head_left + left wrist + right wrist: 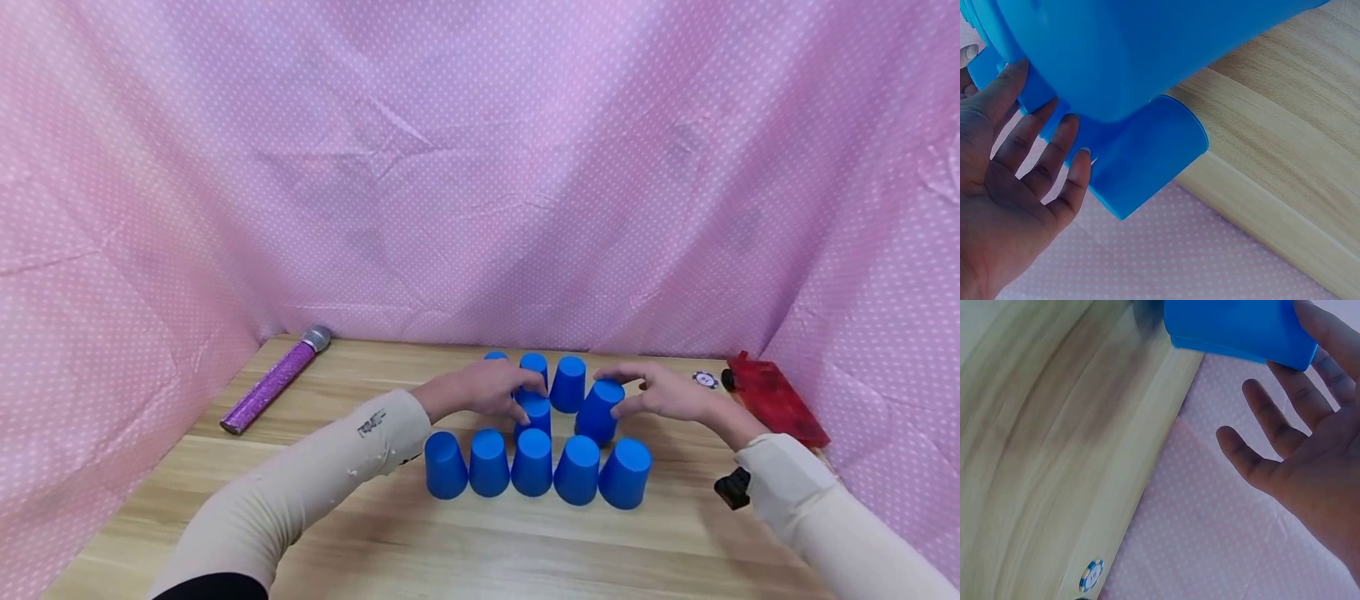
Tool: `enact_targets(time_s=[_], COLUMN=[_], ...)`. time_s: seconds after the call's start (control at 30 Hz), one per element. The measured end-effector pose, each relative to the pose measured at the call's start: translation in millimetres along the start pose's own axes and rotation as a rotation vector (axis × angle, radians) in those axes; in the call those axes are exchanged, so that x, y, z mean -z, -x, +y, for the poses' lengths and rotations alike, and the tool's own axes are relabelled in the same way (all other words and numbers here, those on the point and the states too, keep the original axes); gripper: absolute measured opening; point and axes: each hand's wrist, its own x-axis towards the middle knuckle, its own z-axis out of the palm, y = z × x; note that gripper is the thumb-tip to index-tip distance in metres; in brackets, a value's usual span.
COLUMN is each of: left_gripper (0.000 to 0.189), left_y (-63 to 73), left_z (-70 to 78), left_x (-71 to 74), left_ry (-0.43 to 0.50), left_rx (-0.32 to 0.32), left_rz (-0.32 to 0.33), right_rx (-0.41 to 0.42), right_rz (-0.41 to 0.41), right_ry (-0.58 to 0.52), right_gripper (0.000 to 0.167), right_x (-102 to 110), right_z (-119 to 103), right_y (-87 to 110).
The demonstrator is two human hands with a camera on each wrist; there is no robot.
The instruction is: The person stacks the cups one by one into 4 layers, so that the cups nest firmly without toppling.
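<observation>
In the head view, my left hand (486, 388) holds an upside-down blue cup (536, 408) between thumb and fingers, just behind the front row. To its right, my right hand (666, 393) grips another upside-down blue cup (597, 418), which leans slightly. A front row of several inverted cups (533, 463) stands nearest me. Behind the hands are more cups (568, 385), one partly covered by my left hand. The left wrist view shows that hand's fingers (1072, 175) against blue cups; in the right wrist view, some fingers (1272, 419) spread below the held cup (1241, 328).
A purple glittery microphone (273, 383) lies at the table's left. On the right are a poker chip (705, 379), a red translucent object (776, 398) and a small black object (732, 488) by the sleeve. Pink dotted cloth (480, 167) hangs around the wooden table (480, 542).
</observation>
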Motion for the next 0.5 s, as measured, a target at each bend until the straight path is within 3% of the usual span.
enact_targets(time_s=[0.5], left_gripper=[0.047], left_y=[-0.3], left_z=[1.5], left_x=[1.7], left_ry=[-0.02], left_rx=[0.0], left_rz=[-0.008], right_rx=[-0.076], right_rz=[0.085], right_ry=[0.064], right_gripper=[0.057], right_x=[15], right_z=[18], right_y=[-5.9])
